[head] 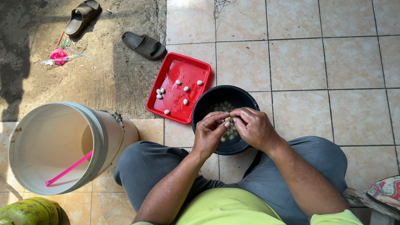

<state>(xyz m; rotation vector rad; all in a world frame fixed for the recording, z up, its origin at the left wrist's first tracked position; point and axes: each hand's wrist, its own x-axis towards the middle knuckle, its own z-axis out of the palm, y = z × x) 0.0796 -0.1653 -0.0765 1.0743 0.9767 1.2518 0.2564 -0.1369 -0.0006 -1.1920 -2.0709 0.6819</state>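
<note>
Both hands meet over the black bowl [208,104]. The left hand [209,132] and right hand [255,127] each close fingertips on one small pale clove [227,121], a shared grip held just above the bowl's contents. The bowl, on the tiled floor [354,62] between the person's knees, holds more pale pieces. Touching its left rim lies a red tray [177,93] carrying a few white peeled pieces. Further left stands a white bucket [54,141] with a pink stick [68,168] inside.
</note>
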